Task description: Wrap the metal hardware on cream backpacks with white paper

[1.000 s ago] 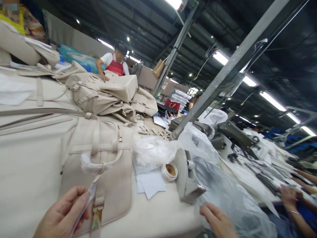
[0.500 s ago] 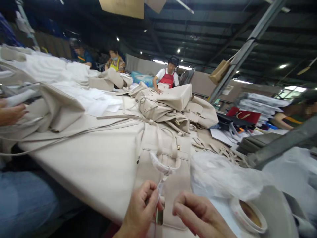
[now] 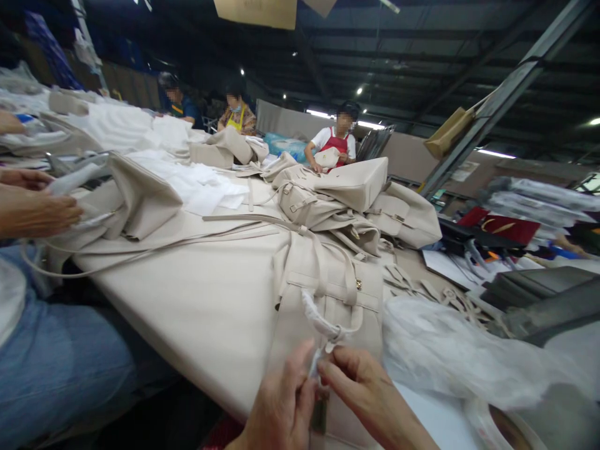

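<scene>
1. Room: dark roof above the bag (image 3: 293,331); one slanting metal post (image 3: 504,97) beyond it, to the right.
2. Table: a broad, pale tabletop (image 3: 201,281) under the bag, reaching well to its left.
3. Bag: one beige bag lying flat, directly in front; a heap of beige bags (image 3: 323,197) lies beyond it, their number unclear.
4. People: three beyond the bag, across the table; one more at its left, in jeans (image 3: 75,350).
5. Hands: two, reaching in over the bag's near part. The right hand (image 3: 363,381) angles leftward, thumb and forefinger together on one white strip (image 3: 315,362). The left hand (image 3: 281,400) points upward beside the strip; blur hides whether its fingers grip.
6. Handle: one, partly white-wrapped (image 3: 319,315), on the bag.
7. Tape roll (image 3: 485,425): one, right of the bag.
</scene>
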Available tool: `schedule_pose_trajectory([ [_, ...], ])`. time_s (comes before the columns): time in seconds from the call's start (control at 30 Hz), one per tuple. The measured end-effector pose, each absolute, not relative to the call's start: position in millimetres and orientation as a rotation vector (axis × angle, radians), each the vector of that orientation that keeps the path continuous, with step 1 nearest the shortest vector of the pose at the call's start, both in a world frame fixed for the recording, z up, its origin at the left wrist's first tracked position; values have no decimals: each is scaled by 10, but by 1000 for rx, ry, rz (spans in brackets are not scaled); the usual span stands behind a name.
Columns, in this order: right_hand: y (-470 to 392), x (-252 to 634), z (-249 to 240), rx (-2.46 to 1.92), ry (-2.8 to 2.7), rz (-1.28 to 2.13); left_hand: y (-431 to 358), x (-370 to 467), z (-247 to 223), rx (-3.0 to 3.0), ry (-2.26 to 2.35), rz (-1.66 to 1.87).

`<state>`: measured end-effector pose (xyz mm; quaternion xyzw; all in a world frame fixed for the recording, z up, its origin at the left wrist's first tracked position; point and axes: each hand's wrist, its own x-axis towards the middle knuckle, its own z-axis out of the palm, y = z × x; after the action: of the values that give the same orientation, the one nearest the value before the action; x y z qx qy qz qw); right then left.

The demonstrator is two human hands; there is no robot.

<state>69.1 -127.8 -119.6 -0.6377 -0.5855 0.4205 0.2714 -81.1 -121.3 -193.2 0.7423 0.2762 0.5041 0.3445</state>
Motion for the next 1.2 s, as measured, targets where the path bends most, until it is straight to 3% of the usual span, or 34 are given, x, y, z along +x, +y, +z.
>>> schedule_pose_trajectory([
  [0.13,-1253,688,-1198,-1677,-1511,1231,-1182,-869,-1913,2062,686,1336],
  [0.43,-1318,729,-1343,-1504,-1223,1659,-1188,-805,-1688,852,753,776],
  [0.83,-1335,581,-1680,-1282,-807,1475,-1267,-785,-1769,1089,718,868],
  [1.2,-1395,613,-1581,-841,-628,1730,-1200,-766,-1742,663,612,747],
])
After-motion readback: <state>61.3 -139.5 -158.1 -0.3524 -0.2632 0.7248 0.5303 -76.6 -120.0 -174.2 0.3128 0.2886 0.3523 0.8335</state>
